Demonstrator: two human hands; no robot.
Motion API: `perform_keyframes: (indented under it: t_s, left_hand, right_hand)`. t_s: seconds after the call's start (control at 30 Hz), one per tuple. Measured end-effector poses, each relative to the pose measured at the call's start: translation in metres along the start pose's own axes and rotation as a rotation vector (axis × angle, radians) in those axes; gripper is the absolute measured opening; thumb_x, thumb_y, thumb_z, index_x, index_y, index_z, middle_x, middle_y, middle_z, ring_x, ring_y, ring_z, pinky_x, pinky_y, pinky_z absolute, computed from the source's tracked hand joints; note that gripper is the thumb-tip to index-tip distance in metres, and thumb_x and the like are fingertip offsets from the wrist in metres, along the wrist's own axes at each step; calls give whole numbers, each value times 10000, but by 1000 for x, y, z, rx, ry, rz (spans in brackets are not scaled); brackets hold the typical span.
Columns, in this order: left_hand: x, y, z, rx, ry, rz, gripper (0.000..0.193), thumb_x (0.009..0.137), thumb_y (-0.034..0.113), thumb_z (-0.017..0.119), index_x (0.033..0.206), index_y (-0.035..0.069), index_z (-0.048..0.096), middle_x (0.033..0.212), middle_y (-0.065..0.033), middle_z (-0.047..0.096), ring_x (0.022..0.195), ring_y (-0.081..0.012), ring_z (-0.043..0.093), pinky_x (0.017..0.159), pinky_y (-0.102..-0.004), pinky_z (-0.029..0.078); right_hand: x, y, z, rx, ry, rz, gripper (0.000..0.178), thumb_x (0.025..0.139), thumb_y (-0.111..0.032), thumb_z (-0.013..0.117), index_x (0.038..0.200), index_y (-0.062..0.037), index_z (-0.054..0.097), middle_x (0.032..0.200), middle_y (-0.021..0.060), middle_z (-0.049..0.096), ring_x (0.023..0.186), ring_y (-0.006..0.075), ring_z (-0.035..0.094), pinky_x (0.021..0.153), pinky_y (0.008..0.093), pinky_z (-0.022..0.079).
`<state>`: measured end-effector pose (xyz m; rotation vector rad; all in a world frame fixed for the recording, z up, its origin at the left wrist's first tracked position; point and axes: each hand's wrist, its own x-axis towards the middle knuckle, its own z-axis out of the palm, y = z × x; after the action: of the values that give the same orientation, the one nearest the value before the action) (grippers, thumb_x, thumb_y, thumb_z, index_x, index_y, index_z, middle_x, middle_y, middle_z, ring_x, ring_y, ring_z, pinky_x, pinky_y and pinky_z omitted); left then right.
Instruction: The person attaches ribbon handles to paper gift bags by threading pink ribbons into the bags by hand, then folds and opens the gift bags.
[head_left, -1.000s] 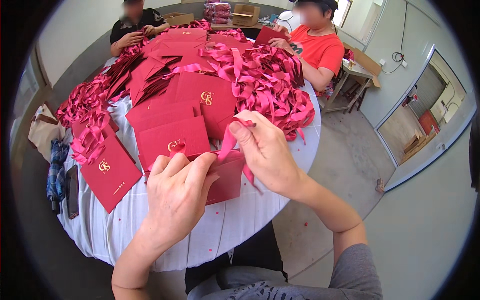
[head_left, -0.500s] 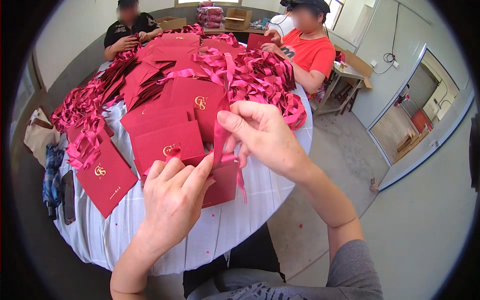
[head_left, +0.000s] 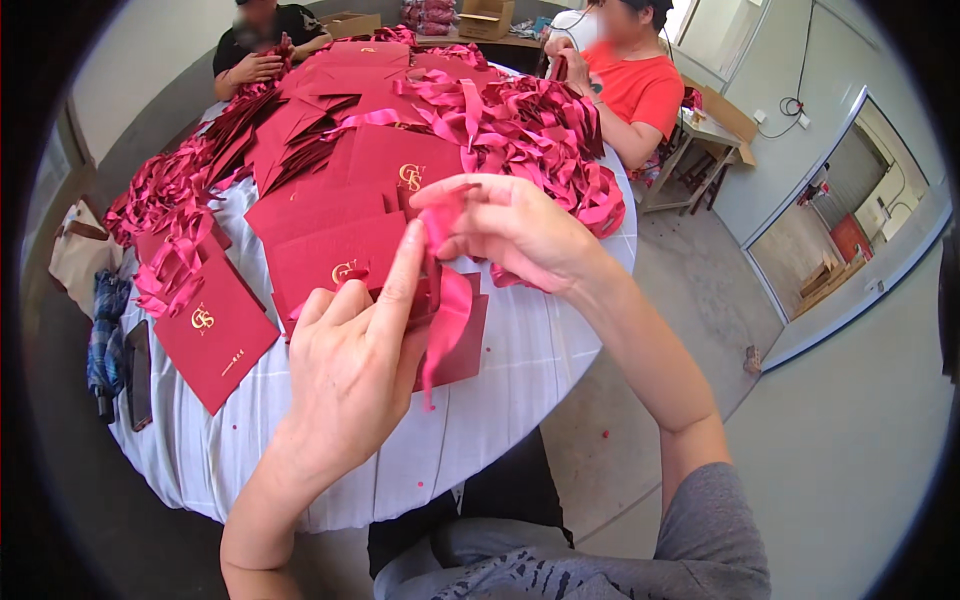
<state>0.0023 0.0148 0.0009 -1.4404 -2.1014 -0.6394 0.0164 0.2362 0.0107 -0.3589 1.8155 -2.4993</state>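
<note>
We logged the right hand point(head_left: 515, 232) with its grip pinched on a pink ribbon point(head_left: 452, 310), whose long tail hung down toward us, just right of the left hand point(head_left: 350, 345), across a red folder point(head_left: 465, 358) over the tabletop point(head_left: 460, 425). Left forefinger pointed up beside the ribbon; left grip hidden, we couldn't tell.

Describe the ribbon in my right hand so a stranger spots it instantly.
At the white-covered table, find the left hand and right hand nearest you, by a red envelope. The pink ribbon is in the right hand's fingers, tail dangling across that envelope. Unlike the heaped ribbons behind, it hangs as a single strip.
</note>
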Motion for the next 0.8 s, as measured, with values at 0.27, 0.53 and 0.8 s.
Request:
perform_keyframes:
  t_s: [0.27, 0.53, 0.8]
  left_hand:
    - [-1, -1, 1, -103, 31, -77, 899, 712, 80, 755, 1444, -99, 265, 693, -33, 590, 666, -185, 559, 632, -320, 370]
    - [-2, 0, 1, -97, 22, -77, 912, 709, 74, 755, 1444, -111, 247, 727, -40, 601, 691, -188, 576, 640, -321, 382]
    - [-2, 0, 1, -86, 12, -69, 894, 714, 81, 746, 1429, -134, 256, 749, -48, 616, 689, -190, 569, 639, -322, 380]
  right_hand:
    - [-17, -8, -6, -211, -179, 104, 424, 884, 12, 556, 1302, 67, 516, 1241, 164, 601, 1169, 217, 569, 1042, 344, 424]
    - [-18, -25, -8, -403, -527, 21, 624, 798, 93, 579, 1397, -12, 441, 1345, 111, 493, 1241, 212, 488, 1018, 340, 419]
    - [-24, -18, 8, -824, -402, -227, 492, 759, 54, 565, 1247, -3, 558, 1217, 100, 535, 1083, 191, 539, 887, 296, 449]
